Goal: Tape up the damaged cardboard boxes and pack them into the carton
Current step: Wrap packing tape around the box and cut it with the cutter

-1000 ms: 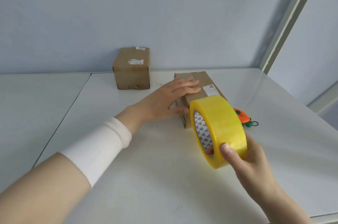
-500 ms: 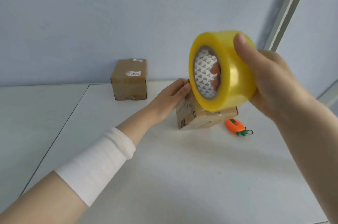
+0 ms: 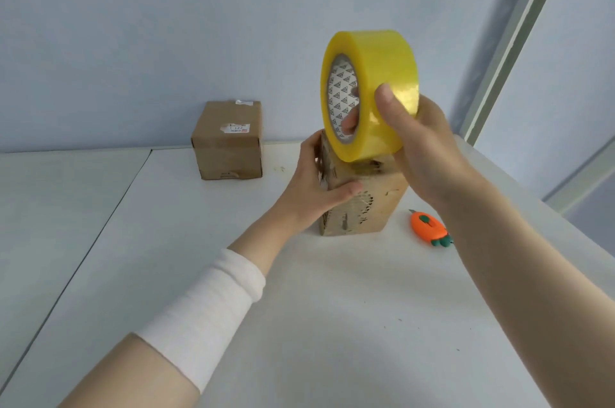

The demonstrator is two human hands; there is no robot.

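Between the hands, the step: I'd judge it the start of taping the first damaged box [image 3: 366, 207], with no strip laid on it yet that I can see.
Next move: it likely calls for finding the free end of the tape roll [image 3: 376, 91], sticking it to the torn cardboard and drawing the roll along while the other hand braces. I cannot tell where the free end is.
Short of the left fingers: a white sleeve [image 3: 206, 304] on the forearm, above the white counter [image 3: 332, 324].
Left hand [image 3: 312, 187]: it grips the damaged box on its left side, thumb laid across the near face and the other fingers [image 3: 311, 148] curled round the far edge. The box stands on end on the counter, its faces scuffed and pitted.
Right hand [image 3: 422, 154]: it holds the roll on edge just over the box top, thumb pressed on the yellow outer band and fingers [image 3: 349, 123] hooked through the core. Touching or a shade above, I cannot tell.
Right of the left fingers: an orange carrot-shaped cutter [image 3: 427, 229] lies near the box, apart from it and untouched.
Beyond the left fingers: a second box [image 3: 228, 144] sits well apart, close to the wall, label on top.
Carton: not in view.
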